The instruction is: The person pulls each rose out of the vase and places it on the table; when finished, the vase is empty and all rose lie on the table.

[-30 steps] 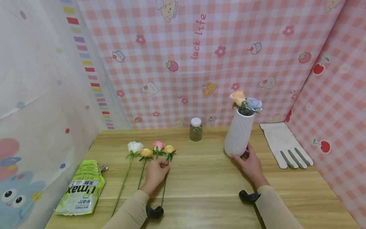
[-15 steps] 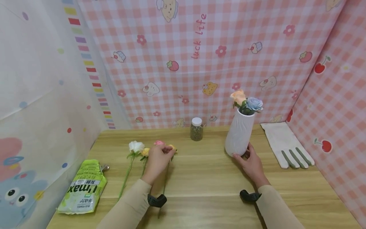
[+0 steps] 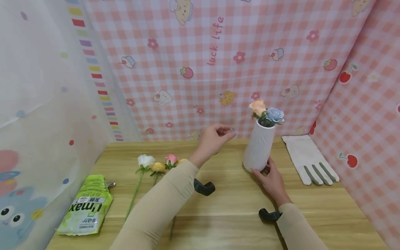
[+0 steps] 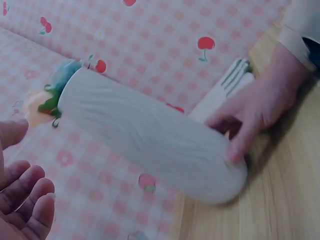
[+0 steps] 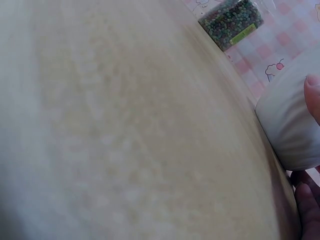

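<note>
My right hand (image 3: 273,180) grips the lower part of a white ridged vase (image 3: 260,149), its thumb on the near side. An orange rose (image 3: 258,107) and a blue rose (image 3: 275,115) rise from the vase's mouth. Left of that mouth, my left hand (image 3: 214,140) hovers with bent fingers; in the left wrist view the thumb is apart from the fingers (image 4: 30,195), with nothing seen between them. A white rose (image 3: 146,160), a yellow rose (image 3: 158,167) and a pink rose (image 3: 171,159) lie on the table. Another yellow rose (image 3: 181,160) is mostly hidden by my left sleeve.
A green and white bag (image 3: 85,206) lies at the table's left. White gloves with grey-green stripes (image 3: 309,159) lie at the right. A jar of coloured beads (image 5: 232,22) shows in the right wrist view; my left hand hides it in the head view.
My left hand has left the right-hand yellow rose and moved up and right towards the vase's mouth, now in front of the jar. The right hand keeps its hold on the vase.
</note>
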Demonstrator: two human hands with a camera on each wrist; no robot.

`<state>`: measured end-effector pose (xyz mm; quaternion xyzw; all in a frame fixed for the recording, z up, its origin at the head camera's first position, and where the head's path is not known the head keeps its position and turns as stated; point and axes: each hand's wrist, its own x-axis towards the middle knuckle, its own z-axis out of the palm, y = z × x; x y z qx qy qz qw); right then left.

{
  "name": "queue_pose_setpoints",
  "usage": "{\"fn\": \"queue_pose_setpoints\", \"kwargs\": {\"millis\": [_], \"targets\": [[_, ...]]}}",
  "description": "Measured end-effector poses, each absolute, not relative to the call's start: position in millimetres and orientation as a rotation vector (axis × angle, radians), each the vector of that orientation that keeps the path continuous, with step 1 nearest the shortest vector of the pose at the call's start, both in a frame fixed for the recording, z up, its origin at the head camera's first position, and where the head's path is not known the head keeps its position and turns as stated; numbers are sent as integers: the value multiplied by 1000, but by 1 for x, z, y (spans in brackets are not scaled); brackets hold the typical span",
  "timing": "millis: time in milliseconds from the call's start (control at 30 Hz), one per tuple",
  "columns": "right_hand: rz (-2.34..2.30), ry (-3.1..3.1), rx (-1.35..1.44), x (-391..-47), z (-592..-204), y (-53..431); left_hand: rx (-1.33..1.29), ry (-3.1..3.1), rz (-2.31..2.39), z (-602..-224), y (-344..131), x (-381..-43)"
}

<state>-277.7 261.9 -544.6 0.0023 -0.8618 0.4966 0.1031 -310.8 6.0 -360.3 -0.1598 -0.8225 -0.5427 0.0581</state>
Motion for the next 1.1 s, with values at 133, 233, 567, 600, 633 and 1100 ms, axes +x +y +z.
{"fn": "queue_pose_setpoints", "kwargs": {"millis": [133, 233, 567, 600, 633, 1100], "targets": [[1470, -2541, 9, -278, -543, 259, -434, -2508, -1792, -350, 30, -323], [1465, -2537, -5, -278, -543, 258, -393, -2474, -1935, -345, 47, -329], [1494, -2536, -24, -273, -547, 253, -305, -2385, -2166, -350, 85, -340], [1495, -2535, -20, -272, -547, 253, -299, -2385, -2164, -350, 87, -341], [1499, -2529, -17, -272, -547, 253, -296, -2380, -2168, -350, 89, -342], [1470, -2554, -45, -278, -544, 262, -229, -2311, -2117, -342, 113, -347]]}}
